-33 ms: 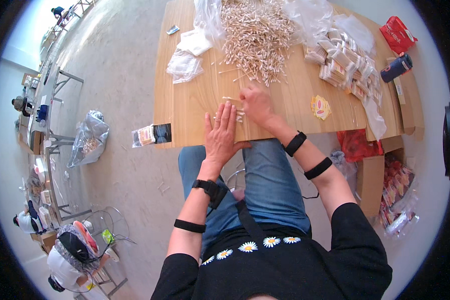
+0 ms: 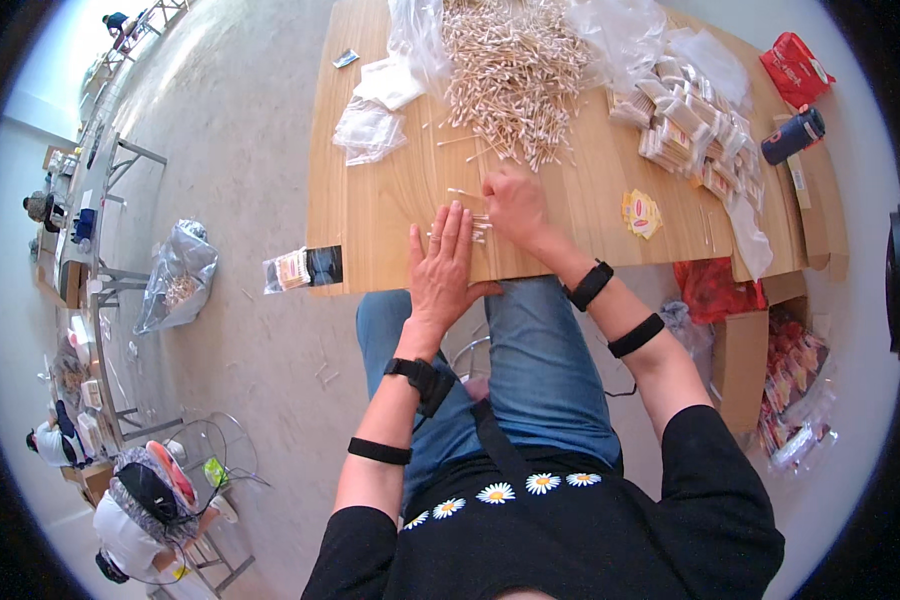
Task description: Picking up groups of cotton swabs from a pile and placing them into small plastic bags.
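My left hand (image 2: 440,275) lies flat near the table's front edge, fingers stretched out over a few cotton swabs (image 2: 479,229) whose ends stick out past them. Just to its right, my right hand (image 2: 515,205) is curled closed against the tabletop; whatever its fingers hold is hidden from above. One loose swab (image 2: 460,191) lies between the fingertips of both hands. Beyond the right hand spreads a big heap of cotton swabs (image 2: 515,75), its near edge close to the knuckles.
Packed swab bags (image 2: 695,130) pile up on the right of the wooden table (image 2: 580,240), with yellow cards (image 2: 641,215) nearer. Empty clear bags (image 2: 370,130) lie at the left. A packet (image 2: 295,270) overhangs the left corner. A dark blue bottle (image 2: 793,136) is far right.
My right hand has shifted very slightly to the right, away from the left fingers. The left hand stays in place.
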`<state>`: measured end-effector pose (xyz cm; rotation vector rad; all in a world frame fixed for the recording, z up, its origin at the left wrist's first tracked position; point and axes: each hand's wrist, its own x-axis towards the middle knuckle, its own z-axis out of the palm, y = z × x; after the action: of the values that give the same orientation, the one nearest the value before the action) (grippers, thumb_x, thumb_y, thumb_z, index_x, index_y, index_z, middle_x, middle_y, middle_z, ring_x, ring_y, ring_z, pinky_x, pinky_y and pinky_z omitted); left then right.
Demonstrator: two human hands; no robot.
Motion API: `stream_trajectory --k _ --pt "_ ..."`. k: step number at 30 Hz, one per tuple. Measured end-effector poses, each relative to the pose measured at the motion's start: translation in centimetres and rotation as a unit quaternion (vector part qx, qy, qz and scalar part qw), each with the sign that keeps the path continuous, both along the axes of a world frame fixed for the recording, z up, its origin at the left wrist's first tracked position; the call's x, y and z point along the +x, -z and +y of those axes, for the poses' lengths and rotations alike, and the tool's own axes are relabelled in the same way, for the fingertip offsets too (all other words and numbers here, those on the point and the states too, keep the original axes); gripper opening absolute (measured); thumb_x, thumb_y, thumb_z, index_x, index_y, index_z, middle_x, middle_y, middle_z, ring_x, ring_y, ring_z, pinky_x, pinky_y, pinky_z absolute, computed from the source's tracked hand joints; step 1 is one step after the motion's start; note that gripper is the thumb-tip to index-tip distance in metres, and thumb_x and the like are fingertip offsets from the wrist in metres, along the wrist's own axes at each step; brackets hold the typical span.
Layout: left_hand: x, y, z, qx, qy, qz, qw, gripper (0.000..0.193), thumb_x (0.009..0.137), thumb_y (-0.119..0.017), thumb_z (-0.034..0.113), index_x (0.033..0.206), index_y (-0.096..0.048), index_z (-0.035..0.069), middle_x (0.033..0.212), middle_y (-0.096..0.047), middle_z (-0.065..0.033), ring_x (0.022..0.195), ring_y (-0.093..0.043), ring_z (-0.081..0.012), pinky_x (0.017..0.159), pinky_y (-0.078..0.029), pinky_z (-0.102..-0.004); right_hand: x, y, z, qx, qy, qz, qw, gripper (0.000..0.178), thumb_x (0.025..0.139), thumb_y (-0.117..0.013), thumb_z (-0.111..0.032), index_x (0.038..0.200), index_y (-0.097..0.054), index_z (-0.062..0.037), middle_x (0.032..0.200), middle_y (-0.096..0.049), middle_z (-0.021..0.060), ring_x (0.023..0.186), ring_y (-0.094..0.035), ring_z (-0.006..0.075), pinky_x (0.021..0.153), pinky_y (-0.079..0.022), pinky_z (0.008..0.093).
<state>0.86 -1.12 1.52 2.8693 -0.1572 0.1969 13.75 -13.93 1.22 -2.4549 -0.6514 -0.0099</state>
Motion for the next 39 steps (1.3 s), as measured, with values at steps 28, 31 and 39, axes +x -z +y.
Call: stream_trajectory --k 28,31,39 --pt "-0.1 0.0 0.1 0.006 0.003 -0.018 1.0 0.126 0.053 -0.076 0.064 0.153 -0.027 0.004 0.162 -0.025 -0.0101 0.15 -0.02 -0.0264 0.119 -0.014 -0.0571 -2.0 -1.0 0.4 -0.022 -0.042 -0.013 0.999 0.007 0.082 -0.061 -0.006 0.088 -0.064 -0.0033 0.097 -0.062 0.0194 0.087 -0.066 0.0402 0.075 -0.055 0.0485" --pt "0.0 -0.2 -0.1 0.006 0.001 0.006 1.0 0.125 0.054 -0.077 0.063 0.153 -0.028 0.005 0.161 -0.025 -0.0101 0.15 -0.02 -0.0266 0.119 -0.014 -0.0571 0.0 -0.6 0.8 -0.004 -0.008 -0.058 0.998 0.007 0.082 -0.063 -0.008 0.087 -0.064 -0.0043 0.094 -0.062 0.0185 0.084 -0.066 0.0387 0.073 -0.055 0.0471" --pt "0.0 -0.5 -0.2 -0.009 -0.005 0.005 1.0 0.125 0.053 -0.08 0.059 0.153 -0.028 0.006 0.161 -0.026 -0.0092 0.15 -0.022 -0.0256 0.119 -0.015 -0.0574 3.2 -1.7 3.2 -0.117 0.008 -0.118 0.986 0.013 0.079 -0.066 -0.011 0.09 -0.064 -0.0036 0.093 -0.064 0.0167 0.086 -0.069 0.0347 0.073 -0.056 0.0439"
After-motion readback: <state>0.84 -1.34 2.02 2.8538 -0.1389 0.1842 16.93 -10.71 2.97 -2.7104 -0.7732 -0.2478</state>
